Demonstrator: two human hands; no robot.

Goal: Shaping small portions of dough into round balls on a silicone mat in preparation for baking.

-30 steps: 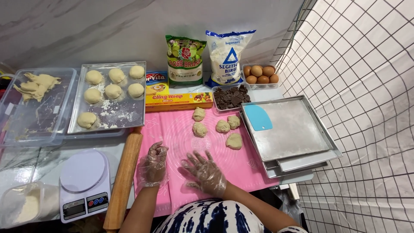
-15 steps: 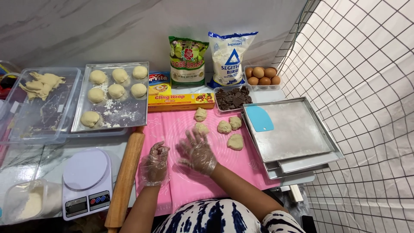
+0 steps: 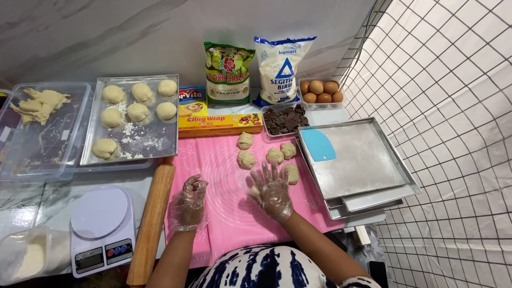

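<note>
Both my hands wear clear plastic gloves over a pink silicone mat (image 3: 224, 213). My left hand (image 3: 190, 204) rests on the mat near its left edge, fingers curled loosely and holding nothing. My right hand (image 3: 272, 189) hovers with fingers spread, fingertips close to several small dough pieces (image 3: 246, 159) lying on the mat's far right part. The nearest dough piece (image 3: 291, 173) lies just right of my fingers.
A wooden rolling pin (image 3: 152, 224) lies left of the mat, beside a white kitchen scale (image 3: 100, 230). A metal tray (image 3: 133, 140) of dough balls sits at far left. Stacked metal pans (image 3: 368, 165) with a blue scraper (image 3: 318, 145) stand right. Flour bags, eggs, chocolate pieces and cling wrap box line the back.
My right hand has moved forward and rightward across the mat toward the dough pieces. My left hand has stayed nearly still.
</note>
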